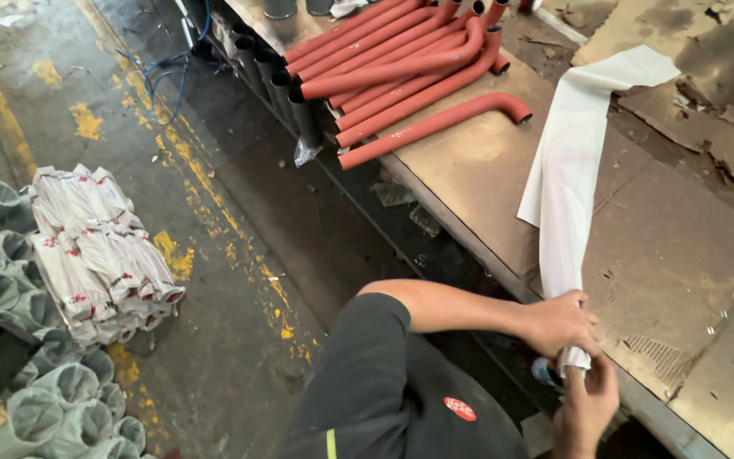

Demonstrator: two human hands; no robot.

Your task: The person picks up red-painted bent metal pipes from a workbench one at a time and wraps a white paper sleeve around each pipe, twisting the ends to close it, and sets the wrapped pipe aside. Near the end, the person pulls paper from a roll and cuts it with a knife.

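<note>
On the floor at far left lie grey sleeves (10,340) and a stack of white wrapped bundles (99,251). Further right, red bent hoses (409,72) rest on the brown workbench (469,178). At its near edge, the left hand (558,323) grips a long white plastic sleeve (567,170) around its gathered end, while the right hand (586,404) pinches it from below.

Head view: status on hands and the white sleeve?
Left hand and right hand both gripping white sleeve at its bunched lower end. Rest trails across workbench. Red bent hoses piled clear of it.
</note>
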